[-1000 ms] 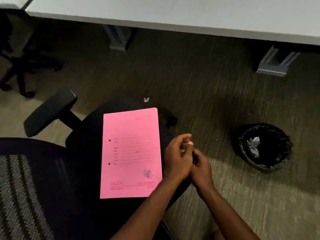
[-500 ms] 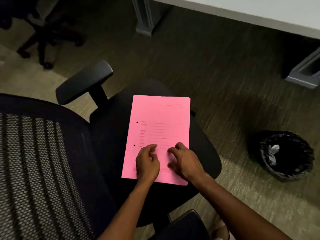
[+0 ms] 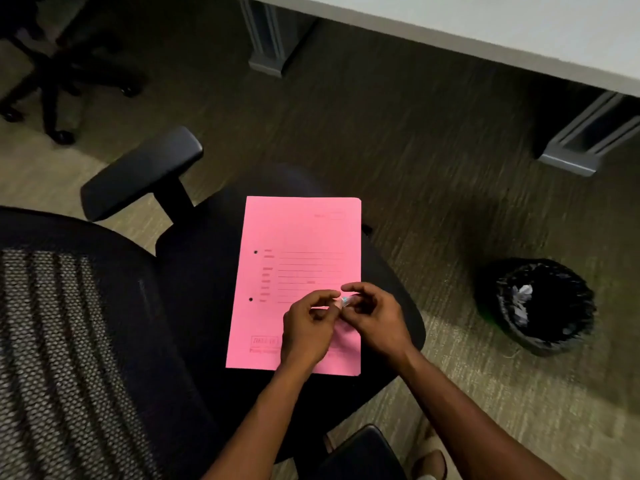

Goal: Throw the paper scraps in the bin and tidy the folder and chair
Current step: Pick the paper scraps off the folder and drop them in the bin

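Far left: chair (image 3: 194,306), black, mesh back at lower left, armrest (image 3: 142,173) sticking up-left of the seat. 2nd armrest just shows at bottom edge. Another chair's wheeled base (image 3: 62,88) in top-left corner, well apart, dim.

On the seat: pink folder (image 3: 298,265), flat, closed, long side running away from the camera, 2 punch holes on its left edge, printed lines mid-sheet. Its right edge sits near the seat's right rim.

Over the folder's lower right part: both hands, touching at the fingertips. Left hand (image 3: 306,332) w/ thumb + forefinger pinched together, other fingers curled under. Right hand (image 3: 377,318) likewise pinching, thumb + forefinger tips meeting the left's. Between them a small pale scrap (image 3: 346,300), tiny, blurred – looks held by both pinches; can't tell which hand has the firmer hold. Forearms come in from bottom edge.

Right: bin (image 3: 540,306) w/ black liner on the carpet, beside the chair but apart from it. Pale paper bits (image 3: 521,296) inside, on its left side.

Top: white desk (image 3: 485,26) edge, 2 grey legs (image 3: 266,43) under it.
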